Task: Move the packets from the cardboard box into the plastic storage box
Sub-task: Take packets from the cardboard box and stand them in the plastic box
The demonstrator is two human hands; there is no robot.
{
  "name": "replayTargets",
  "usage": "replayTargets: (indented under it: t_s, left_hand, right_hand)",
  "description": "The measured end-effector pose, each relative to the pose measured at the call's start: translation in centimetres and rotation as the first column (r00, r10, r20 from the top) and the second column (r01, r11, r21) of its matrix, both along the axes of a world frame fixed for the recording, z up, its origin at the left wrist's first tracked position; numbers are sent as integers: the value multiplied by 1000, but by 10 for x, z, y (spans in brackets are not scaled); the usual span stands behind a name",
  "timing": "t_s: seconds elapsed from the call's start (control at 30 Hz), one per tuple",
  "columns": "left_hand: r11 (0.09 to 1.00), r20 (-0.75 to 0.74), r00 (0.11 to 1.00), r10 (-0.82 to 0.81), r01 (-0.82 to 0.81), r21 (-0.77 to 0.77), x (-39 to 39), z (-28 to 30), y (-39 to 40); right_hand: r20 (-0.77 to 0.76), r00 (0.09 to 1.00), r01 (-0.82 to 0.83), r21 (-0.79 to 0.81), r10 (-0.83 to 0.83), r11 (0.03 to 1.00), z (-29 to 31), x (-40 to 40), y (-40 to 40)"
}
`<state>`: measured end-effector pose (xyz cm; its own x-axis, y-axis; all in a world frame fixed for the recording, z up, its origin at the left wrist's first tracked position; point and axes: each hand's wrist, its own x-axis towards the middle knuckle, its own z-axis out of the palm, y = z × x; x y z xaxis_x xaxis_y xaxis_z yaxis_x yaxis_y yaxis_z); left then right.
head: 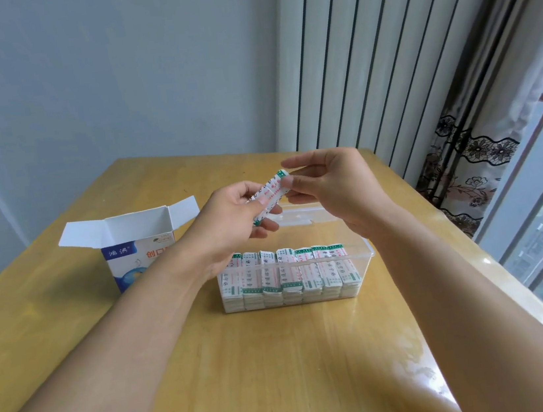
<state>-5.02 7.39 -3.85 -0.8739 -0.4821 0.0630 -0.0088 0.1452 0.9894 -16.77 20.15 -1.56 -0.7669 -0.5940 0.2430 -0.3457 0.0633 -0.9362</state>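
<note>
A small bundle of packets [269,195] is held up in the middle of the frame, above the far part of the plastic storage box [361,245]. The packets are slim white paper strips with a green band at each end and red and dark print along their length; the bundle tilts, its upper end toward the right, its lower end toward the left. The left hand [231,225] has its grip closed on the lower part, thumb on top and fingers curled beneath. The right hand [326,188] pinches the upper end between thumb and fingertips, the other fingers loosely spread.

The plastic storage box is clear and rectangular, standing on the wooden table [283,359] at mid-frame. In its near part lies a row of seven stacks of the same packets [289,274], side by side, green bands lined up along the near and far edges, the layered edges showing through the front wall. The far part of the box is mostly hidden behind the hands.

The cardboard box [130,245] stands left of centre, just beside the left wrist, its white flaps open upward; its front is white and blue with red and white characters. Its inside bottom cannot be seen
</note>
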Motion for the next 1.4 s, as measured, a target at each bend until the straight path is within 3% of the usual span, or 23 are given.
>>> replayTargets:
  t_s: [0.27, 0.33, 0.43, 0.5, 0.87, 1.03, 1.2, 1.4]
  left_hand:
    - [997, 37, 997, -61, 63, -54, 2, 3, -1]
    - [994, 22, 1000, 10, -8, -113, 2, 6, -6]
    - [966, -105, 971, 213, -226, -129, 2, 12, -13]
    - [954, -165, 949, 268, -286, -95, 2, 13, -16]
    - [957, -173, 946, 275, -286, -40, 1, 11, -15]
    - [961, -162, 951, 264, -273, -38, 2, 11, -14]
    - [964, -159, 954, 255, -263, -30, 2, 12, -14]
    - [967, -157, 957, 245, -253, -29, 2, 12, -15]
  right_hand:
    - [62, 998, -10, -43, 13, 999, -6, -1, -5]
    - [96, 994, -45, -50, 50, 998, -7, -2, -6]
    - [129, 985, -119, 26, 115, 993, -11, -1, -7]
    - [123, 981, -164, 104, 151, 981, -16, 2, -10]
    - [91, 977, -210, 331, 191, 920, -36, 10, -25]
    - [-92, 968, -161, 480, 232, 862, -36, 11, -28]
    - [-287, 900, -112, 574, 327, 811, -37, 13, -29]
    - [-320, 859, -84, 681, 399, 728, -38, 15, -32]
